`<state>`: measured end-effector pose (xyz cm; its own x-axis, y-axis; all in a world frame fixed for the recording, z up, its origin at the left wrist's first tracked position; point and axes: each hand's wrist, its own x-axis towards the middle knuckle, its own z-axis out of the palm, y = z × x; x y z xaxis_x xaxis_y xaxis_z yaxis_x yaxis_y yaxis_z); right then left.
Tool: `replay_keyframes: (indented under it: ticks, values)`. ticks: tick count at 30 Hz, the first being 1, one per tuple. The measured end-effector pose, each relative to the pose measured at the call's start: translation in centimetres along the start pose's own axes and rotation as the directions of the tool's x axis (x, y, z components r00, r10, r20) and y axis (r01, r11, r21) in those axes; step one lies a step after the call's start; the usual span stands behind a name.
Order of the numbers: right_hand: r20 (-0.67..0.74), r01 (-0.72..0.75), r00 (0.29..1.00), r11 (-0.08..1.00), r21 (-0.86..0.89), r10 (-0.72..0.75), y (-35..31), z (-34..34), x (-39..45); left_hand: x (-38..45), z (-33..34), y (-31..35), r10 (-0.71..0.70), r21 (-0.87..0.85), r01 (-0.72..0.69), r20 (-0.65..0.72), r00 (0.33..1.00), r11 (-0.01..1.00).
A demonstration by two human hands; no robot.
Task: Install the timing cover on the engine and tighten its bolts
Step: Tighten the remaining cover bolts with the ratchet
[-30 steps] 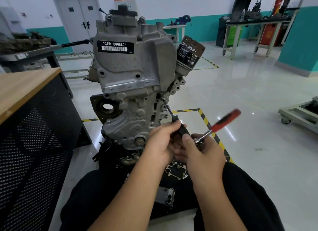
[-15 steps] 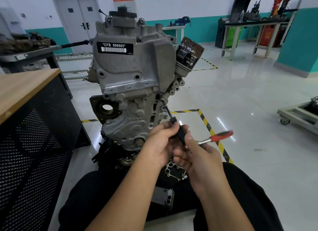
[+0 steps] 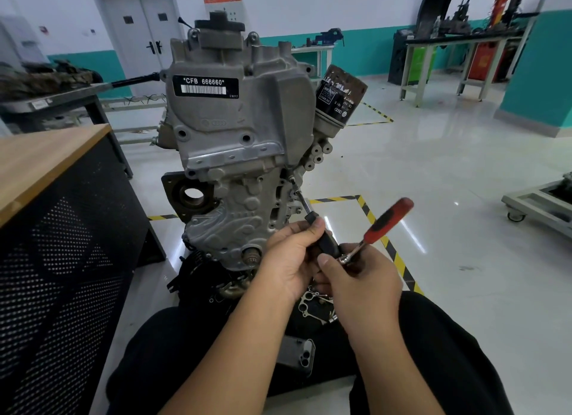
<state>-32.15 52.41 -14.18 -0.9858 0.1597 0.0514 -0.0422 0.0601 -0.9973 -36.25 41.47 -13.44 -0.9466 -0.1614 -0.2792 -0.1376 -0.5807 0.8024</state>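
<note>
Head view looks down at an engine standing upright in the centre of the frame, with the grey timing cover already seated against its near face, so the work in hand appears to be bolt tightening, not fitting. A long extension bar runs from the hands up and left to a bolt at the cover's right edge, just below the oil filter that juts out at the upper right of the engine. The left hand curls its fingers round the black lower part of the bar, probably to steady it and keep the socket square on the bolt head. The right hand grips the head end of the ratchet, thumb pressed near the joint, while the red handle sticks up toward the right of the frame, free of the fingers; holding close to the pivot suits quick, light turning more than a final hard pull. A phone lies on the person's lap at the bottom centre, and a small metal gasket sits just beneath the hands. A wooden-topped bench stands at the left.
</note>
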Motion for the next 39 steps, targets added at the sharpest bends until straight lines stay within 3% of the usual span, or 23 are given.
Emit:
replay_keyframes:
  ticks: [1, 3, 5, 8, 10, 12, 13, 15, 16, 17, 18, 20, 22, 23, 24, 25, 26, 28, 30, 33, 35, 37, 39]
  values:
    - [-0.002, 0.003, 1.0, 1.0, 0.007, -0.002, 0.1, 0.1, 0.0, 0.0, 0.0, 0.0, -0.004, 0.005, 0.004, 0.01, 1.0, 1.0]
    - [0.07, -0.172, 0.985, 0.946, 0.275, 0.158, -0.5, 0.0, -0.1, 0.0, -0.1, 0.2, 0.005, 0.01, -0.005, 0.047, 0.999, 1.0]
    - [0.261, -0.434, 0.901, 0.695, 0.573, 0.347, -1.3, -0.4, 0.1, -0.2, -0.3, 0.4, 0.015, 0.037, -0.019, 0.091, 0.996, 0.999]
    - [0.473, -0.617, 0.764, 0.282, 0.735, 0.439, -2.5, -1.2, 0.5, -0.3, -0.6, 0.7, -0.007, 0.043, 0.002, 0.136, 0.991, 0.999]
    - [0.508, -0.626, 0.75, 0.209, 0.751, 0.424, -2.6, -1.3, 0.5, -0.4, -0.6, 0.6, -0.022, 0.041, 0.016, 0.152, 0.988, 0.999]
    - [0.49, -0.611, 0.775, 0.276, 0.742, 0.4, -2.4, -1.2, 0.4, -0.4, -0.6, 0.5, -0.021, 0.043, 0.014, 0.148, 0.989, 0.999]
    - [0.432, -0.571, 0.815, 0.411, 0.711, 0.385, -2.1, -1.1, 0.4, -0.4, -0.5, 0.4, -0.008, 0.045, 0.002, 0.136, 0.991, 0.999]
    - [0.215, -0.358, 0.933, 0.811, 0.463, 0.289, -1.1, -1.0, 0.5, -0.4, -0.4, 0.2, 0.013, 0.06, -0.018, 0.092, 0.996, 0.998]
    - [0.106, -0.206, 0.977, 0.943, 0.262, 0.185, -0.6, -0.9, 0.6, -0.5, -0.4, 0.2, 0.013, 0.07, -0.018, 0.075, 0.997, 0.997]
    - [0.045, -0.088, 0.995, 0.99, 0.107, 0.084, -0.2, -0.7, 0.6, -0.6, -0.3, 0.1, 0.006, 0.073, -0.011, 0.069, 0.998, 0.997]
    - [0.02, -0.039, 0.999, 0.998, 0.053, 0.038, -0.1, -0.6, 0.5, -0.6, -0.3, 0.1, -0.002, 0.071, -0.003, 0.074, 0.997, 0.997]
    - [0.113, -0.216, 0.976, 0.915, 0.34, 0.188, -0.6, -0.7, 0.5, -0.7, -0.3, 0.1, -0.021, 0.077, 0.013, 0.108, 0.994, 0.997]
    - [0.39, -0.532, 0.845, 0.51, 0.676, 0.365, -1.7, -1.2, 0.8, -0.7, -0.2, 0.1, -0.03, 0.095, 0.017, 0.134, 0.991, 0.995]
    - [0.466, -0.602, 0.786, 0.334, 0.725, 0.407, -2.0, -1.5, 0.9, -0.6, -0.2, 0.0, -0.034, 0.098, 0.022, 0.127, 0.991, 0.995]
    - [0.48, -0.617, 0.768, 0.289, 0.732, 0.424, -2.1, -1.6, 1.1, -0.6, -0.2, -0.1, -0.038, 0.102, 0.026, 0.116, 0.992, 0.994]
    - [0.441, -0.594, 0.794, 0.376, 0.712, 0.419, -1.8, -1.6, 1.2, -0.5, -0.1, -0.2, -0.044, 0.106, 0.032, 0.108, 0.993, 0.994]
    - [0.365, -0.532, 0.845, 0.549, 0.645, 0.39, -1.4, -1.5, 1.2, -0.6, 0.0, -0.3, -0.047, 0.102, 0.037, 0.1, 0.994, 0.994]
    - [0.154, -0.297, 0.954, 0.889, 0.349, 0.258, -0.8, -1.2, 0.9, -0.7, 0.3, -0.3, -0.043, 0.066, 0.038, 0.072, 0.996, 0.997]
    - [0.02, -0.056, 0.998, 0.998, 0.027, 0.056, -0.3, -1.0, 0.8, -0.8, 0.4, -0.4, -0.05, 0.038, 0.048, 0.04, 0.998, 0.998]
    - [0.005, 0.0, 1.0, 0.997, -0.075, 0.0, 0.1, -0.4, 0.6, -0.7, 0.4, -0.4, -0.06, 0.044, 0.06, 0.006, 0.998, 0.997]
    - [0.092, -0.217, 0.975, 0.953, 0.211, 0.202, -0.4, -0.3, 0.5, -0.6, 0.2, -0.4, -0.045, 0.037, 0.045, -0.011, 0.999, 0.998]
    - [0.31, -0.496, 0.869, 0.692, 0.524, 0.387, -1.0, -0.4, 0.4, -0.5, 0.1, -0.2, -0.017, 0.048, 0.018, -0.009, 1.0, 0.999]
    - [0.445, -0.624, 0.78, 0.486, 0.613, 0.44, -1.3, -0.5, 0.3, -0.4, 0.0, 0.0, -0.017, 0.048, 0.015, 0.025, 1.0, 0.999]
